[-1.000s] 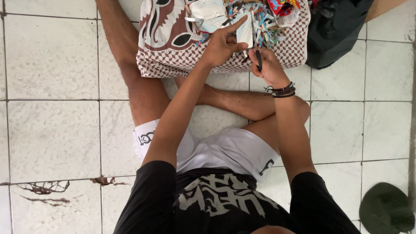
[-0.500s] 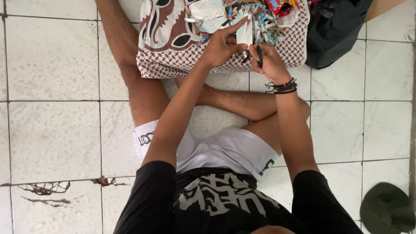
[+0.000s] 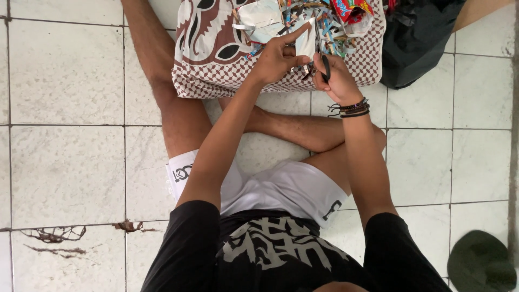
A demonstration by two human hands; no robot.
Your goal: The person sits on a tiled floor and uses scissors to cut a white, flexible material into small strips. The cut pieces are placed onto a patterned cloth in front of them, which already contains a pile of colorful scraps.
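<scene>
I sit on a white tiled floor with one leg stretched out and the other folded. My left hand (image 3: 277, 58) pinches a small silvery wrapper piece (image 3: 306, 42) by its edge. Close beside it, my right hand (image 3: 336, 77) grips black-handled scissors (image 3: 323, 66), whose blades meet the wrapper piece. Dark bracelets circle my right wrist. Both hands hover over a brown-and-white patterned cloth (image 3: 216, 59) heaped with several cut wrapper scraps (image 3: 319, 16).
A black bag (image 3: 419, 40) lies to the right of the cloth. A dark green cap (image 3: 481, 262) rests at the lower right. The floor grout is cracked at the lower left (image 3: 59, 235).
Both hands stay over the cloth with only slight shifts of the scissors against the wrapper piece.
</scene>
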